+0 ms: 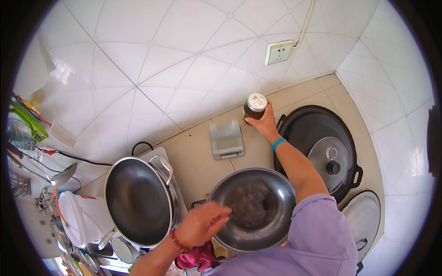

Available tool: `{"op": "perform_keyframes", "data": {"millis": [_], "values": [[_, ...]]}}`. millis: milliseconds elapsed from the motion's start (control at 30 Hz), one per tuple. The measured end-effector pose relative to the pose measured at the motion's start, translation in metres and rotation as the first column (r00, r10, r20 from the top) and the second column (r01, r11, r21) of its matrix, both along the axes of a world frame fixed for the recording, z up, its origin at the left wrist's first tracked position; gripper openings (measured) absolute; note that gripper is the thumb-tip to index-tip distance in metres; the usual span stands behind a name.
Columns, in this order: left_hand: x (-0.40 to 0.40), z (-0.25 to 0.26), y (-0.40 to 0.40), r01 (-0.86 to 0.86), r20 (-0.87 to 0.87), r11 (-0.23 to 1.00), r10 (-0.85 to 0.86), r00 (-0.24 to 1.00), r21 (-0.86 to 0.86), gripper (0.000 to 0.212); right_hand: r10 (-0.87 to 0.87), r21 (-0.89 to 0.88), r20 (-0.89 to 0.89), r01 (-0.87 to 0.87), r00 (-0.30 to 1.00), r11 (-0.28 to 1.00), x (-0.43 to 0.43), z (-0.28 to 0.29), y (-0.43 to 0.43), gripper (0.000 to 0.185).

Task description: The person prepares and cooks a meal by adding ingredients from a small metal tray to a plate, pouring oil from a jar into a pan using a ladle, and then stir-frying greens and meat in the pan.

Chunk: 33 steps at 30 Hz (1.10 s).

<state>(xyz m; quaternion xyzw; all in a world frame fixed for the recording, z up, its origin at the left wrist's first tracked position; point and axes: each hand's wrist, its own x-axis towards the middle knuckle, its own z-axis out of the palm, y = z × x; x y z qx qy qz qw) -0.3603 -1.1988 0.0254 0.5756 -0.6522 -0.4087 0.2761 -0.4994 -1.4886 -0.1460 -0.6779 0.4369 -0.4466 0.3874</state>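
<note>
My right hand (264,120) reaches out to the tiled counter and grips a dark glass jar (253,112) around its side. The jar stands upright near the wall, its silver lid bearing writing. Over the near-left rim of a large dark metal wok (253,207), my left hand (203,222) hovers with loosely bent fingers and a gap at the thumb. Nothing shows in it. A translucent plastic holder (227,141) sits just left of the jar. Below my left wrist lies a crumpled pink cloth (197,258).
Right of my forearm is a wide black pan (300,127) with a glass lid (328,151) in it. Another lid (362,214) leans near the right wall. At left are a tilted honeycomb-patterned pan (138,200) and a white bucket (74,219). The wall carries a socket (279,53).
</note>
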Motion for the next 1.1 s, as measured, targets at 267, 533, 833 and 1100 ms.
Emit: {"op": "perform_keyframes", "data": {"millis": [267,533,833,1100], "values": [[0.009,-0.074,-0.197,-0.173,0.068,0.981,0.18,0.981,-0.092,0.05,-0.03,-0.01,-0.049,0.03,0.998,1.0,0.0,0.011,0.001,0.066],[-0.006,-0.068,-0.209,-0.21,-0.118,0.974,0.199,0.973,-0.091,0.05,0.116,-0.018,-0.039,-0.117,0.992,0.993,-0.012,0.075,0.025,0.067],[0.031,0.061,-0.094,-0.276,-0.032,0.909,0.28,0.959,-0.313,0.067,0.469,-0.187,-0.049,-0.47,0.882,0.863,0.02,0.178,0.097,0.07],[0.096,0.105,0.007,0.003,0.322,0.896,0.156,0.934,-0.443,0.062,0.724,-0.16,-0.112,-0.731,0.681,0.663,0.081,0.201,0.188,0.069]]}}
